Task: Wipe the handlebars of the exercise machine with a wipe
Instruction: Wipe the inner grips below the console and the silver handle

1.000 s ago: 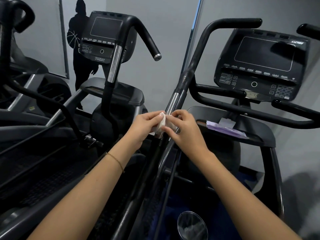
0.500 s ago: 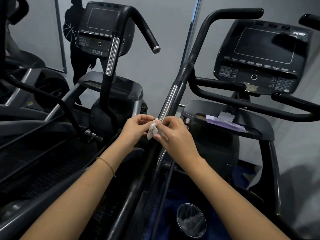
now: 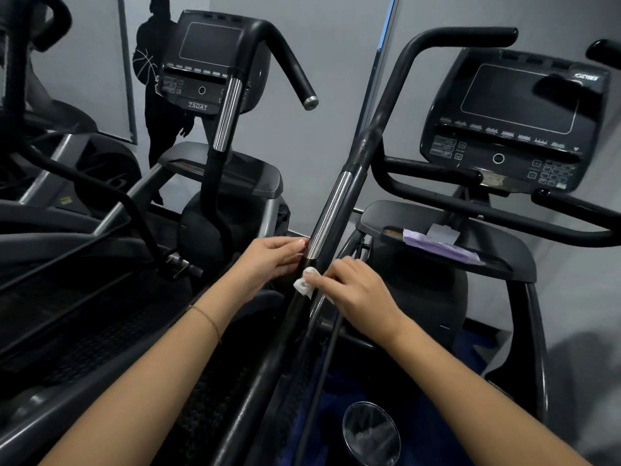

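White and crumpled small: found the wipe (image 3: 305, 282) pinched between the thumb and fingertips of the right hand (image 3: 356, 290), and pressed against the near face of the handlebar (image 3: 366, 142). Placed the wipe on the black part of that bar, just below the lower end of its chrome sleeve (image 3: 329, 213). Saw the right hand's fingers curled over the bar from the right side, knuckles up.

Found the left hand (image 3: 272, 260) on the other side of the same bar, holding nothing, fingers fairly straight and together, with their tips touching the bar beside the bottom edge of the chrome sleeve. Could not tell whether the thumb also pressed the bar. Noted a thin bracelet (image 3: 208, 319) on the left wrist.

Followed the handlebar up from between the hands, tilted to the right, to a bend and a horizontal grip at the top. Saw the console (image 3: 517, 119) to the right of it, screen dark, with a tray (image 3: 379, 216) underneath carrying a flat purple packet (image 3: 440, 247). Made out a round cup holder (image 3: 371, 432) low down between the forearms.

Saw a second machine's console (image 3: 208, 58) to the left, marked 750AT, with its own curved bar (image 3: 285, 58) ending in a metal cap. Noted a grey wall (image 3: 319, 146) behind both machines and, on it at upper left, a dark silhouette figure (image 3: 158, 95) partly hidden by that console.
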Motion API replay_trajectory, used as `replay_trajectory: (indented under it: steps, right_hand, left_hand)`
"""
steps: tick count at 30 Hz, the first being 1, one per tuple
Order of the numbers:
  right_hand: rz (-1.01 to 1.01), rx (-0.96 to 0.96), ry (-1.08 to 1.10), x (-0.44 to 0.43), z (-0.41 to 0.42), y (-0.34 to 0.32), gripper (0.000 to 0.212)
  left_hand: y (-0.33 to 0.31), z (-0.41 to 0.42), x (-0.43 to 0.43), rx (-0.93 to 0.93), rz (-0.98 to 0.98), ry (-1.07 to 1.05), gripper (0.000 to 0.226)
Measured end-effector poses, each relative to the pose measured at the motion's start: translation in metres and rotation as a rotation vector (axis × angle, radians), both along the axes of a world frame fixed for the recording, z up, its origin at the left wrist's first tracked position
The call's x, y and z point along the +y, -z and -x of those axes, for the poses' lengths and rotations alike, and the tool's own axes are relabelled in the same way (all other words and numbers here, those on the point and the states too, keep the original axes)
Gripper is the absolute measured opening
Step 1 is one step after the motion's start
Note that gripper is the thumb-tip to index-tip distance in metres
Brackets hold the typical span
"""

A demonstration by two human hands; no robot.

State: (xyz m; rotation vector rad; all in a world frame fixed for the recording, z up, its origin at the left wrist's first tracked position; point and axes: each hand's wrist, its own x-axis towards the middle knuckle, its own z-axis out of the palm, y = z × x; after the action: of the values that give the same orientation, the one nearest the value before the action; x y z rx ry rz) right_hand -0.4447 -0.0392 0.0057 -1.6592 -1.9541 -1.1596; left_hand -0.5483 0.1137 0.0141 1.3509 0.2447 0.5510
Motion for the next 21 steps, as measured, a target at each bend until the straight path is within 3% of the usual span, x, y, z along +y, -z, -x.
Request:
replay_trajectory:
  steps: [3,7,11,15,19,21]
  right_hand:
    - [-0.037,0.041,0.012,0.002,0.006,0.005,0.02]
    - [0.129,-0.068,-0.09,-0.008,0.026,0.025,0.022]
    - [0.001,-0.017,-0.005,0.003,0.003,-0.003,0.023]
    - [0.146,-0.078,-0.035,-0.005,0.012,0.004,0.024]
    - [-0.033,0.044,0.069,0.001,-0.015,-0.027,0.02]
    - [0.014,0.021,0.089,0.005,-0.027,-0.038,0.022]
  left_hand:
    - [-0.005,-0.007,-0.003,0.016,0.03,-0.022,0.01]
    - [-0.006,-0.009,0.001,0.048,0.076,0.024,0.009]
    - [-0.007,-0.008,0.002,0.049,0.078,0.035,0.008]
    - [-0.005,-0.01,0.003,0.054,0.073,0.053,0.009]
    - [-0.003,-0.011,0.005,0.047,0.067,0.062,0.01]
    - [-0.001,-0.013,0.006,0.034,0.065,0.073,0.01]
